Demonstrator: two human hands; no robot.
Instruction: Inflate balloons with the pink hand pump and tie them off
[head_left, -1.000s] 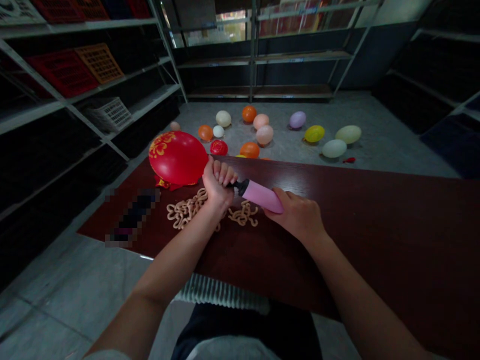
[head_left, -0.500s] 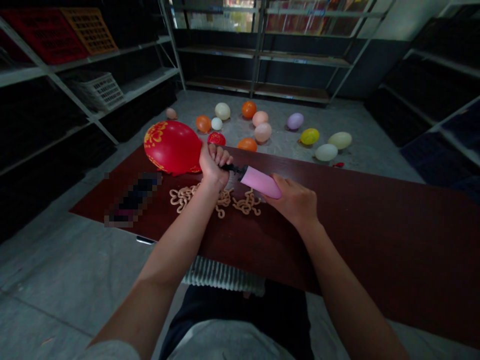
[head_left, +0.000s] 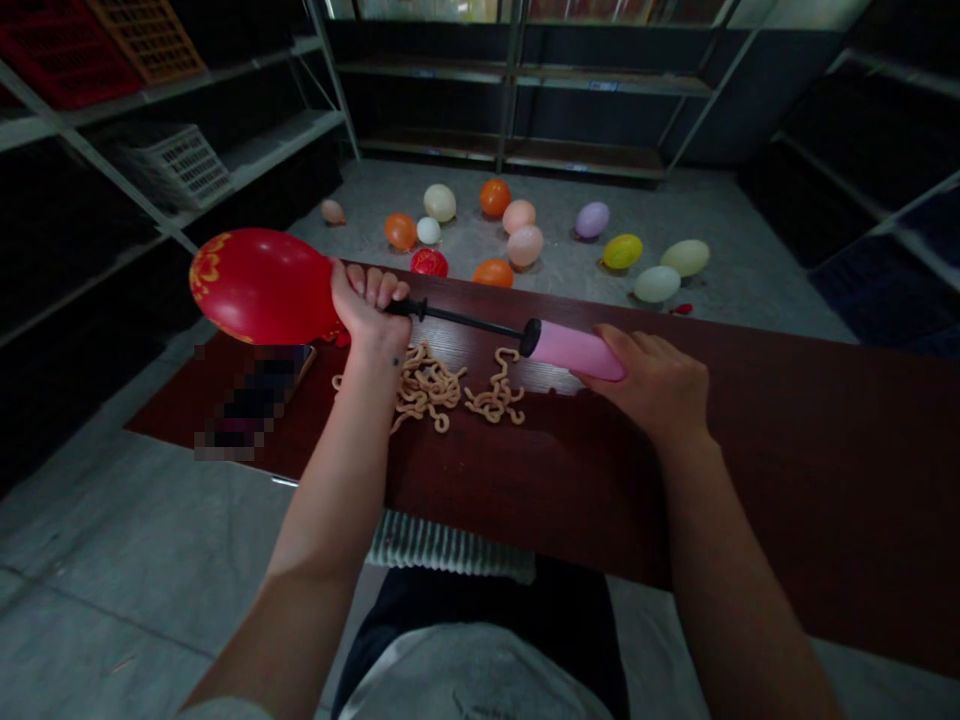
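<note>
The left hand's (head_left: 369, 305) fingers are curled closed around the black end of the hand pump (head_left: 532, 337), with the narrow end of the red balloon (head_left: 262, 287) in the same grip; the neck itself is hidden. The balloon lies directly left of those fingers, its long axis running roughly sideways towards them. The right hand's (head_left: 658, 382) fingers are wrapped round the far end of the pink barrel (head_left: 570, 350), well to the right and a little nearer the body. Between the two hands stretches a bare black rod (head_left: 476, 321), sloping slightly down to the right, so pump and balloon sit roughly in line, the left hand much the nearer to the balloon. Below the left fingers, tan curly pieces (head_left: 429, 385) lie heaped on the tabletop (head_left: 570, 480)
</note>
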